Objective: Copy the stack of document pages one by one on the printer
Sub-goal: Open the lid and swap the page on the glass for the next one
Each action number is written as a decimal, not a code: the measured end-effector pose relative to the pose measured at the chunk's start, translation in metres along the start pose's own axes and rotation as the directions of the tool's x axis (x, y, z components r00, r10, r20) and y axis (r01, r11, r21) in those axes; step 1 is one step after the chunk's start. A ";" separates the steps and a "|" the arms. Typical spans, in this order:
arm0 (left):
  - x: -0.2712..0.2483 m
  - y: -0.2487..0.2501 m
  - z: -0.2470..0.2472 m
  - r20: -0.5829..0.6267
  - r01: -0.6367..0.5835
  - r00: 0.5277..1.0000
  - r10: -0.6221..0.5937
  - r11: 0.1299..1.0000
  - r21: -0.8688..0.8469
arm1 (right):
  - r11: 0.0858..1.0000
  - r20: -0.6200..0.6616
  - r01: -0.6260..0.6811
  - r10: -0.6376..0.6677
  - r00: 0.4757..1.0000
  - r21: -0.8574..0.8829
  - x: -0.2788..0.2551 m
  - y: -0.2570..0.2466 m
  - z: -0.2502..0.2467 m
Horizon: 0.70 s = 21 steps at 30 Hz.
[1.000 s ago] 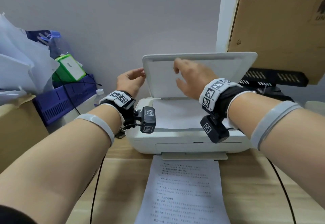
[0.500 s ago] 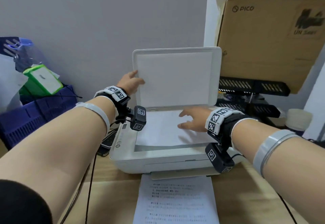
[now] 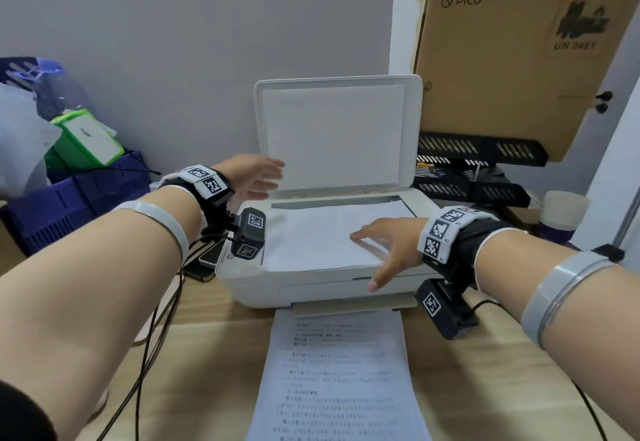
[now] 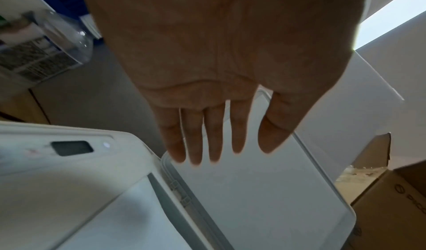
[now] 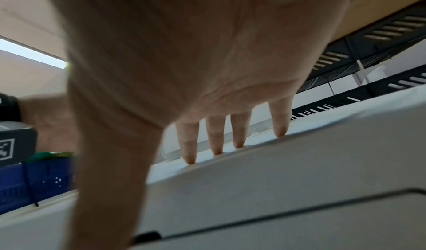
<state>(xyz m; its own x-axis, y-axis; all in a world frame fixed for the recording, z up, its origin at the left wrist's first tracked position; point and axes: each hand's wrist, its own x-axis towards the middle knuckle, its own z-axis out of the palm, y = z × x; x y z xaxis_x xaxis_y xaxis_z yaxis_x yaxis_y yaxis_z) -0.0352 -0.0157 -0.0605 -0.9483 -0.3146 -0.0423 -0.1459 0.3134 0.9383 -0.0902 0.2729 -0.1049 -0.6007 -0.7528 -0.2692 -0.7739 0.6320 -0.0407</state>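
The white printer (image 3: 263, 288) sits mid-table with its lid (image 3: 336, 132) raised upright. A blank-side-up sheet (image 3: 311, 236) lies on the scanner glass. My right hand (image 3: 388, 246) is open, its spread fingertips (image 5: 191, 153) pressing the sheet near its front right part, thumb hanging over the printer's front. My left hand (image 3: 256, 177) is open with straight fingers (image 4: 207, 135) beside the lid's (image 4: 265, 190) lower left edge; contact is unclear. A printed page (image 3: 339, 371) lies in front of the output slot.
A PICO cardboard box (image 3: 519, 59) leans at the back right above black paper trays (image 3: 478, 163). A blue crate (image 3: 79, 205) with a green box (image 3: 86, 142) stands left. A phone (image 3: 211, 255) and cables (image 3: 152, 336) lie beside the printer's left side. Paper cups (image 3: 561, 212) stand at right.
The lid went from half raised to upright. My right hand left the lid and came down onto the sheet, sliding toward its front right. My left hand loosened from the lid's edge.
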 end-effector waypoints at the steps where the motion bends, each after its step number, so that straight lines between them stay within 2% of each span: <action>1: -0.007 -0.002 0.002 0.067 0.026 0.997 -0.028 0.999 0.040 | 1.000 -0.034 -0.005 0.005 0.999 -0.004 -0.005 0.000 0.001; 4: -0.030 -0.005 0.010 0.225 0.074 0.969 -0.105 0.987 0.140 | 0.996 -0.188 0.010 0.006 0.982 0.085 -0.023 0.002 0.005; 6: -0.042 0.000 0.017 0.271 0.084 0.955 -0.120 0.986 0.142 | 0.977 -0.325 -0.007 0.078 0.942 0.214 -0.042 0.007 0.001; 7: -0.046 0.004 0.021 0.286 0.077 0.952 -0.106 0.991 0.110 | 0.958 -0.401 -0.028 0.146 0.904 0.286 -0.054 0.013 -0.004; 9: -0.052 0.015 0.033 0.333 0.056 0.942 -0.047 0.998 -0.018 | 0.912 -0.539 -0.053 0.286 0.793 0.406 -0.079 0.029 -0.014; 11: -0.055 0.029 0.053 0.372 0.010 0.928 0.030 0.994 -0.107 | 0.861 -0.594 -0.119 0.435 0.677 0.495 -0.107 0.051 -0.021; 13: -0.055 0.045 0.083 0.355 -0.083 0.927 0.122 0.989 -0.124 | 0.794 -0.586 -0.202 0.569 0.577 0.573 -0.136 0.075 -0.023; 15: -0.053 0.060 0.120 0.315 -0.161 0.930 0.189 0.980 -0.115 | 0.723 -0.540 -0.282 0.669 0.511 0.631 -0.166 0.096 -0.022; 18: -0.052 0.078 0.183 0.289 -0.178 0.933 0.214 0.973 -0.147 | 0.617 -0.419 -0.403 0.772 0.478 0.676 -0.211 0.123 -0.009; 21: -0.061 0.086 0.251 0.351 -0.133 0.922 0.166 0.984 -0.115 | 0.520 -0.290 -0.542 0.842 0.455 0.660 -0.250 0.147 0.021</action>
<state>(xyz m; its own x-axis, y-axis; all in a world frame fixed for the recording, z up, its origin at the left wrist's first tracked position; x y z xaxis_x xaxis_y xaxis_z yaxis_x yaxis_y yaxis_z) -0.0604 0.2558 -0.0633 -0.9971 0.0760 -0.0040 0.0149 0.2469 0.9689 -0.0495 0.5576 -0.0636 -0.9831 0.1362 0.1221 0.0554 0.8580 -0.5106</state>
